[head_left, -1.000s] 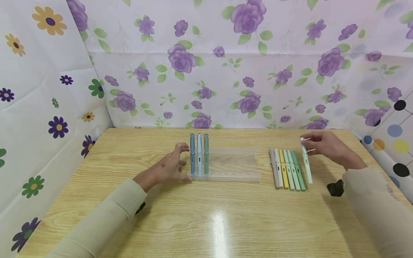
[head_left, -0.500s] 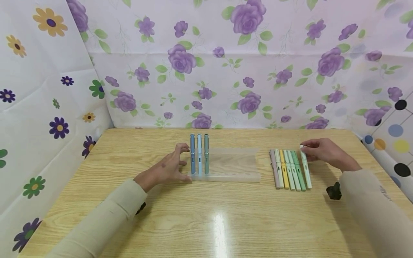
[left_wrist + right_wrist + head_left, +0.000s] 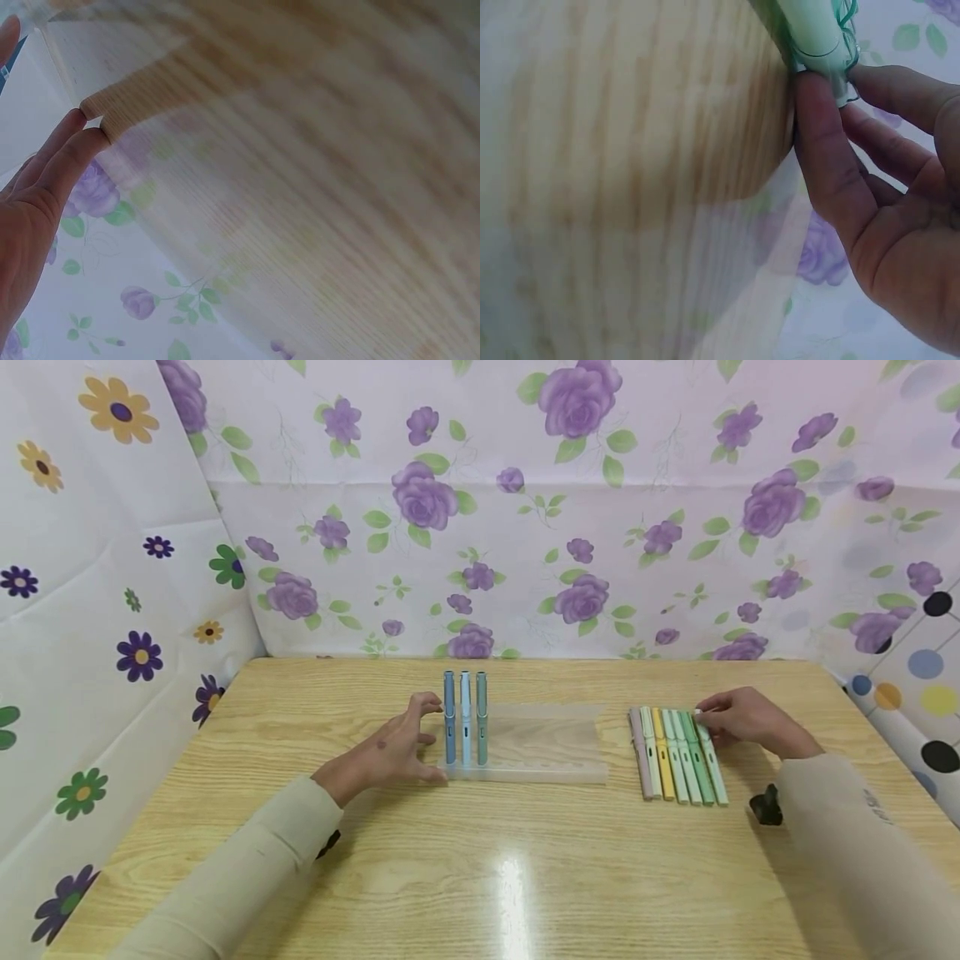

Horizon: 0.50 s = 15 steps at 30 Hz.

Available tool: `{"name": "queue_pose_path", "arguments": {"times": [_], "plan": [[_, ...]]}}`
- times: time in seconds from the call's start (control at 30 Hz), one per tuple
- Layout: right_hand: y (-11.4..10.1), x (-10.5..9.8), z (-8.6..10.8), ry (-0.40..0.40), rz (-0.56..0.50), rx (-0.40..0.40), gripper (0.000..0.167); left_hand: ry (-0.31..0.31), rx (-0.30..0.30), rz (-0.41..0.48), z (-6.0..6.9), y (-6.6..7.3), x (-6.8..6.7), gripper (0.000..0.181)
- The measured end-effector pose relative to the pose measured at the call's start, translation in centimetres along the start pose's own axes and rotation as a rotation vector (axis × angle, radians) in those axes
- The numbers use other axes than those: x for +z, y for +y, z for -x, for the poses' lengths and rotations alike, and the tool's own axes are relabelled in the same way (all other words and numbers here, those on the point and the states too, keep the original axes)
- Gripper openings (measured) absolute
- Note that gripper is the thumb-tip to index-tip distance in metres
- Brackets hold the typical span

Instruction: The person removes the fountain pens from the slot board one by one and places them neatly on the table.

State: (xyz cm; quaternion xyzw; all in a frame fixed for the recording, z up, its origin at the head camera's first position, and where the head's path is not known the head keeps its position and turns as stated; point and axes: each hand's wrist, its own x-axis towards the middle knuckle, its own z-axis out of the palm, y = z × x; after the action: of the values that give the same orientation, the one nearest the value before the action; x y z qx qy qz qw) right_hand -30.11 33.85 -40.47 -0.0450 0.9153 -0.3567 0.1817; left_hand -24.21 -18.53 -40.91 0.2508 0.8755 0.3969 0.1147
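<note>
In the head view my right hand [image 3: 744, 723] pinches the capped end of a pale green pen [image 3: 712, 760], which lies at the right end of a row of pens [image 3: 663, 756] on the table. The right wrist view shows thumb and fingertips at the end of this pen [image 3: 814, 34]. My left hand [image 3: 393, 747] is spread at the left end of a clear plastic rack [image 3: 540, 774], thumb near its front corner. Its fingers look fairly straight in the left wrist view, fingertips [image 3: 94, 136] at the tabletop. A blue, a light blue and a grey-green pen [image 3: 482, 718] stand in the rack's left part.
The row beside the rack holds mauve, yellow and several green pens side by side. A wooden table [image 3: 420, 877] carries everything. Flowered cloth [image 3: 495, 527] hangs behind it and at the sides.
My right hand has moved down and slightly left, bringing the pale green pen from a raised, tilted position to lie against the row. The left hand and the rack have stayed put.
</note>
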Motion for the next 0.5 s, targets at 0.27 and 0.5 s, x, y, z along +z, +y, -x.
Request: {"name": "queue_pose_path", "arguments": {"times": [0.27,0.5], "plan": [[-0.06,0.02,-0.12,-0.006,0.003,0.027,0.05,-0.004,-0.005,0.001,-0.01,0.09,-0.03,0.099],[0.06,-0.06,-0.09,-0.019,-0.012,0.025,0.052,-0.005,-0.013,0.009,-0.03,0.14,-0.06,0.098]]}}
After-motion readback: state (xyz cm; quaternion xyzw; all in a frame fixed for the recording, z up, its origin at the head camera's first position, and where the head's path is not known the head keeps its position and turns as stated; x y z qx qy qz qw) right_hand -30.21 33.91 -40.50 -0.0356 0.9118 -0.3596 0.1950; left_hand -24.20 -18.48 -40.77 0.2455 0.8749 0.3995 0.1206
